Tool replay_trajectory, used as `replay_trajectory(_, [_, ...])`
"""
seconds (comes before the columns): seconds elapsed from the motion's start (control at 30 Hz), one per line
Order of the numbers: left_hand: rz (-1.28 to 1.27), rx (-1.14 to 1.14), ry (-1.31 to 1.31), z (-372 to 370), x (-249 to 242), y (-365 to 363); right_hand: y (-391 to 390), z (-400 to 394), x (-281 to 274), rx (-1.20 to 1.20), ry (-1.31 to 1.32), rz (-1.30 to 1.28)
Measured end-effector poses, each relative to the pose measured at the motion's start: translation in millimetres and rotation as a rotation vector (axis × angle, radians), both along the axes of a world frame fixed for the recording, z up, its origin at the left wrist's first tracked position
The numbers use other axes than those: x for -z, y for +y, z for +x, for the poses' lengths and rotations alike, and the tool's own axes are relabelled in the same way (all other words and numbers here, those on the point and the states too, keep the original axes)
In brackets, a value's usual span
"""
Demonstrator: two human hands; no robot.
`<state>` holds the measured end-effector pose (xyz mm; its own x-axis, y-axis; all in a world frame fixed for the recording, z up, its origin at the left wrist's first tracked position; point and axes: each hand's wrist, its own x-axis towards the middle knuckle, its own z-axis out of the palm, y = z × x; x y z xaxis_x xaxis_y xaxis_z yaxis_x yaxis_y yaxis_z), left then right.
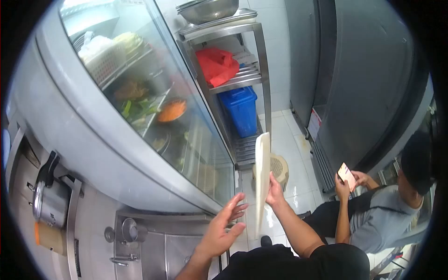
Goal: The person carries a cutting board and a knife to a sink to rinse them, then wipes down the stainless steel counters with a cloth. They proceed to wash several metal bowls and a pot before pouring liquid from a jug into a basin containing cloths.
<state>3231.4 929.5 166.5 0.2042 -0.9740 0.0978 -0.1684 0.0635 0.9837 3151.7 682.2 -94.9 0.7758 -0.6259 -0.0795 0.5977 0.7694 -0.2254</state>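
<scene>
A thin white board [262, 182], probably a cutting board, stands upright and nearly edge-on in front of me. My right hand [275, 189] grips it along its right side, with some of the fingers hidden behind it. To the left of the board, my left hand [225, 227] is held apart from it, fingers spread and nothing in them. Beyond the board, a beige plastic stool [279, 171] on the tiled floor is partly covered by it.
At left stands a glass-door fridge [186, 140] with food inside, above a steel sink [154, 254]. A metal rack [264, 70] holds a red bag [217, 65] and blue bin [240, 109]. At right, a seated person [373, 217] holds a phone [346, 176] near dark cabinets [368, 79].
</scene>
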Motion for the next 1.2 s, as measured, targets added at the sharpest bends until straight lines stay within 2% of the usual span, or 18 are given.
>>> replay_trajectory(0.07, [-0.026,-0.043,-0.020,20.2,1.9,-8.7,-50.5,7.2,-6.1,-0.008,-0.137,-0.060])
replay_trajectory(0.17, [0.135,-0.096,-0.176,48.8,6.9,-0.7,-119.3,15.5,-28.7,0.006,-0.249,0.000])
replay_trajectory(0.27, [0.236,-0.137,-0.095,57.6,9.7,-9.4,-188.5,27.6,-65.6,0.160,-0.229,-0.011])
replay_trajectory(0.43, [0.097,-0.115,0.047,68.8,29.4,-75.2,-311.1,45.9,-134.4,0.518,-0.083,-0.044])
replay_trajectory(0.53, [-0.019,-0.149,0.084,82.6,38.6,-129.5,-387.1,40.1,-162.2,0.658,-0.093,0.028])
replay_trajectory(0.57, [-0.033,-0.188,0.103,87.5,41.0,-146.4,-409.0,38.6,-172.7,0.738,-0.052,0.065])
replay_trajectory(0.67, [-0.042,-0.282,0.118,104.6,46.5,-184.3,-453.3,24.7,-203.6,0.819,-0.150,0.061])
replay_trajectory(0.83, [-0.064,-0.445,0.040,131.3,47.6,-246.5,-531.2,9.6,-235.3,1.005,0.019,-0.078])
replay_trajectory(0.87, [-0.115,-0.514,0.054,131.9,41.4,-263.6,-556.6,6.2,-234.9,0.995,0.031,-0.086])
replay_trajectory(0.97, [-0.212,-0.660,-0.176,155.2,25.9,-326.7,-616.8,10.3,-239.7,1.021,0.048,-0.065])
replay_trajectory(1.1, [-0.666,-0.712,-0.721,177.9,-76.0,-454.7,-687.8,21.8,-247.9,1.024,0.052,-0.129])
replay_trajectory(1.17, [-0.850,-0.669,-0.853,197.7,-132.9,-527.2,-710.2,26.5,-257.2,1.067,0.095,-0.134])
replay_trajectory(1.2, [-0.856,-0.678,-0.985,200.6,-163.9,-557.0,-715.9,28.0,-264.5,1.086,0.132,-0.144])
